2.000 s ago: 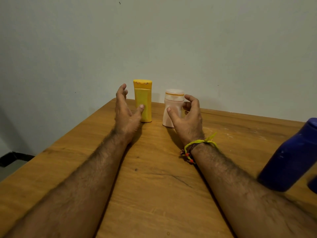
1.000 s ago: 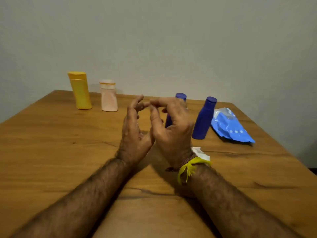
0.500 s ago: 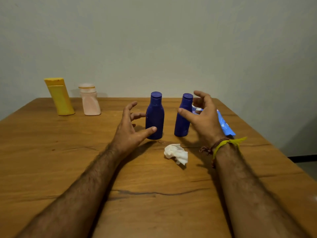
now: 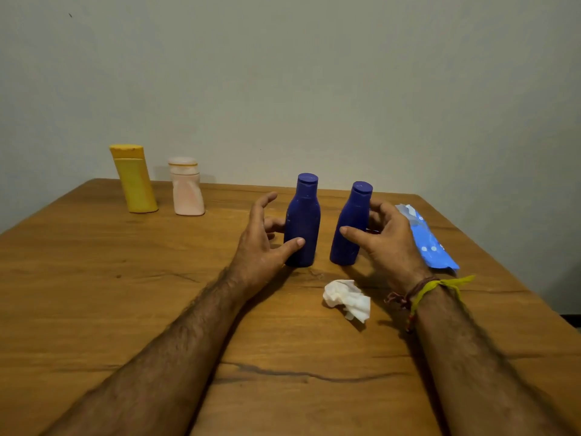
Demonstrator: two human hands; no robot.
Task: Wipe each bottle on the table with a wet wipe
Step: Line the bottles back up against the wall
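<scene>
Nearest to us, a crumpled white wet wipe (image 4: 347, 298) lies on the wooden worktop (image 4: 94, 294), between our two arms and just in front of the right wrist. No hand touches it.

A bit further away stand two dark blue bottles, side by side and apart. Our left hand (image 4: 262, 243) is around the left blue bottle (image 4: 302, 220). The thumb touches the front of the bottle low down, and the fingers are spread and reach toward its far side. Our right hand (image 4: 385, 237) is around the right blue bottle (image 4: 351, 225). The thumb lies on its front and the fingers curl behind it, so this hand grips it. Both bottles stand on the worktop.

Just right of the right hand lies a blue wipes pack (image 4: 429, 243).

Far back on the left stand a yellow bottle (image 4: 134, 179) and a pale pink bottle (image 4: 186, 187), near each other, well apart from our hands.

Half a second ago our hands were open and only near the blue bottles. Now they have closed in and touch them. The wipe has stayed in its place.
</scene>
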